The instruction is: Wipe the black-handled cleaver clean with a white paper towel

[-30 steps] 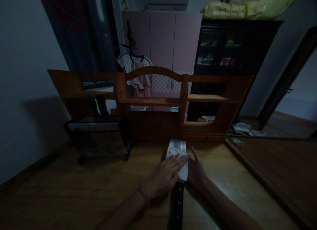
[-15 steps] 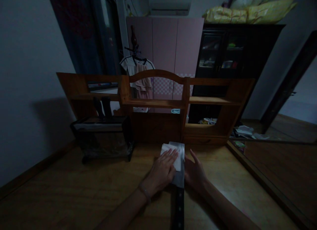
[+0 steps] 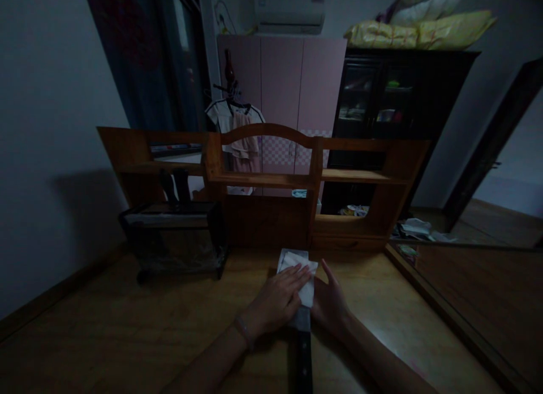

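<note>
A cleaver with a wide grey blade point(image 3: 302, 319) and a black riveted handle point(image 3: 304, 360) points away from me over the wooden table. My left hand point(image 3: 278, 301) presses a folded white tissue point(image 3: 307, 292) onto the blade, its fingers laid flat and close together. Part of the tissue sticks out past the right side of the blade. Against that right side is my right hand point(image 3: 331, 303), thumb raised and apart; its other fingers are mostly hidden by the blade and tissue. Neither hand is on the handle.
A knife block point(image 3: 173, 241) with black-handled knives stands at the left. Behind it a wooden shelf unit point(image 3: 267, 179) runs across the table's back. A raised wooden edge point(image 3: 441, 309) bounds the table point(image 3: 169, 343) on the right. The room is dim.
My left hand and the tissue have slid to the right and slightly nearer across the blade. The far end of the cleaver has shifted a little left. My right hand stays beside the blade.
</note>
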A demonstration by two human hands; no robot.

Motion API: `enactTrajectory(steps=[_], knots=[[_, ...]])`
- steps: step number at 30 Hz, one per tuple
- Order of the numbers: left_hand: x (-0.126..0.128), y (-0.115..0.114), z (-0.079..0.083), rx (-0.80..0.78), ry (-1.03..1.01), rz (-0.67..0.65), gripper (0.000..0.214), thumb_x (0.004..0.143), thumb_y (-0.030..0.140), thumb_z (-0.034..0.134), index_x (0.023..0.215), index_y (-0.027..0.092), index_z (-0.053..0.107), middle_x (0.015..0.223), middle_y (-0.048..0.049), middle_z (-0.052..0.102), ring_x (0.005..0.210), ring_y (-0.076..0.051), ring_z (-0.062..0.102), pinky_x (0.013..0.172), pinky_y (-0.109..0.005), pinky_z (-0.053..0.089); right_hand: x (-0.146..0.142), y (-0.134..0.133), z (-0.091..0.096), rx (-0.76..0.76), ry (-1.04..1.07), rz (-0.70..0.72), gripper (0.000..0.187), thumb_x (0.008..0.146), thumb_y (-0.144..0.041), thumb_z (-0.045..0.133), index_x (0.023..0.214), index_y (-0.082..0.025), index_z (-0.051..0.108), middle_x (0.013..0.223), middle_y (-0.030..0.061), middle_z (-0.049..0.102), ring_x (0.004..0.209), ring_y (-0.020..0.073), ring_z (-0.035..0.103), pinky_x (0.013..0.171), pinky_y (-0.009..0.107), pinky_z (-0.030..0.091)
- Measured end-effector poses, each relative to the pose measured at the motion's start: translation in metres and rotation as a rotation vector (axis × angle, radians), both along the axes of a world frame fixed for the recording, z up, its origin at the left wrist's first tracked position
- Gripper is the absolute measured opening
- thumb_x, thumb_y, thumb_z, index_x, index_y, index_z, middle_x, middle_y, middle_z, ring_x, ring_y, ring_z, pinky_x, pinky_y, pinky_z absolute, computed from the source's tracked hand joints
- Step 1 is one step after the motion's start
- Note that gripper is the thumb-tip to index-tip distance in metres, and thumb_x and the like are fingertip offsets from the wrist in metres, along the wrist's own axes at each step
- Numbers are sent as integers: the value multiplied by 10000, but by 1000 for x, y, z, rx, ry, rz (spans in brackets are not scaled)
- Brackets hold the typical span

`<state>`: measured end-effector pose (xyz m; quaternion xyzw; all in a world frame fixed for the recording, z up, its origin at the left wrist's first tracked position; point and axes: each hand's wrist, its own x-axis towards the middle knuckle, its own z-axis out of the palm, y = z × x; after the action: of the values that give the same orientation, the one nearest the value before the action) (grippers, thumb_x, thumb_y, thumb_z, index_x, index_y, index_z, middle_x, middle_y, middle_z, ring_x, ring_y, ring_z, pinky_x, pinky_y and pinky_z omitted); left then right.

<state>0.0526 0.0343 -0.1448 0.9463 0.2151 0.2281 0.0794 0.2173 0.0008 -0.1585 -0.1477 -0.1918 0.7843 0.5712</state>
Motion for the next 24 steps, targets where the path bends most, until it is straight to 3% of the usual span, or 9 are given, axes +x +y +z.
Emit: enactTrajectory(steps=[7, 11, 17, 20, 24], knots=[[-2, 5, -5, 42, -69, 169, 525, 930, 167, 372, 1454, 208, 390, 1531, -29, 340, 1431, -169, 274, 1192, -402, 269, 7, 1, 2, 20, -17, -36, 494, 885, -532, 501, 1218, -174, 571, 1154, 116, 682, 1070, 277, 637, 980, 486, 435], [-3, 10, -13, 35, -69, 200, 510, 942, 165, 349, 1450, 177, 395, 1535, -48, 330, 1438, -181, 253, 1193, -415, 265, 8, 0, 0, 2, 1, -40, 480, 897, -514, 494, 1220, -168, 568, 1151, 123, 683, 1061, 281, 644, 966, 489, 447], [-1, 7, -13, 13, -49, 101, 526, 953, 193, 357, 1479, 220, 343, 1549, -27, 298, 1445, -192, 233, 1195, -433, 250, 8, 0, -6, -57, 41, -60, 383, 903, -470, 504, 1102, -164, 621, 1110, 108, 701, 1060, 268, 645, 963, 469, 462], [-2, 0, -3, -2, -13, -43, 520, 966, 207, 346, 1484, 252, 330, 1541, 0, 311, 1436, -162, 257, 1196, -398, 244, 9, 3, -9, -81, 31, -75, 356, 886, -456, 534, 1011, -144, 652, 1027, 105, 723, 1022, 257, 661, 946, 433, 480], [-1, -9, 8, -9, 27, -208, 448, 999, 236, 309, 1429, 264, 430, 1489, 9, 410, 1403, -142, 334, 1191, -373, 243, 11, 5, -14, -119, -17, -16, 439, 879, -503, 524, 966, -98, 667, 839, 108, 734, 847, 249, 698, 882, 419, 514]])
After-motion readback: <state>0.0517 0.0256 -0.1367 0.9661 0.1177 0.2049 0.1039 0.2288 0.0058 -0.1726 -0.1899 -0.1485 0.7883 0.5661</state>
